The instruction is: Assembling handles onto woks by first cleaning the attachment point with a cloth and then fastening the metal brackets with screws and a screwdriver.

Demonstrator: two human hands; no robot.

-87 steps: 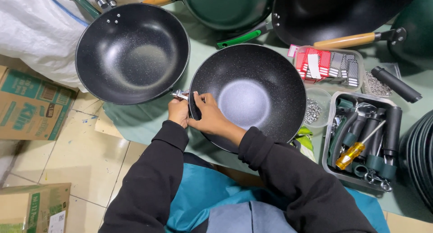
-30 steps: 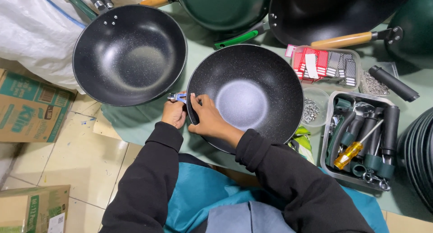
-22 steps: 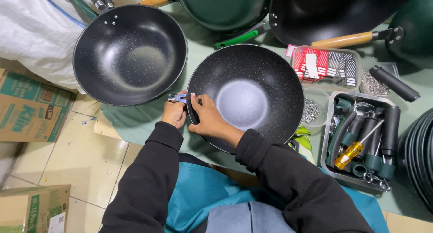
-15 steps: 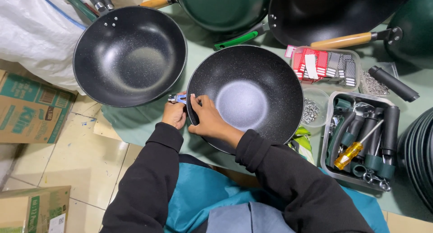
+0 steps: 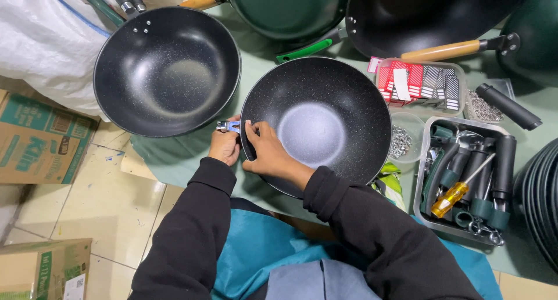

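A black speckled wok without a handle sits on the green table in front of me. My right hand grips its left rim, fingers curled over the edge. Just left of that rim, my left hand holds a small metal bracket with a blue part against the wok's outer wall. A second black wok with a dark handle lies to the upper left, apart from both hands.
Further woks with wooden and green handles lie along the far edge. On the right stand a metal tray of dark handles and a yellow screwdriver, a bowl of screws and a box of red and grey packets. Cardboard boxes sit on the floor at left.
The view has shifted slightly. Both hands stay at the wok's left rim, and the blue bracket shows more clearly in my left hand.
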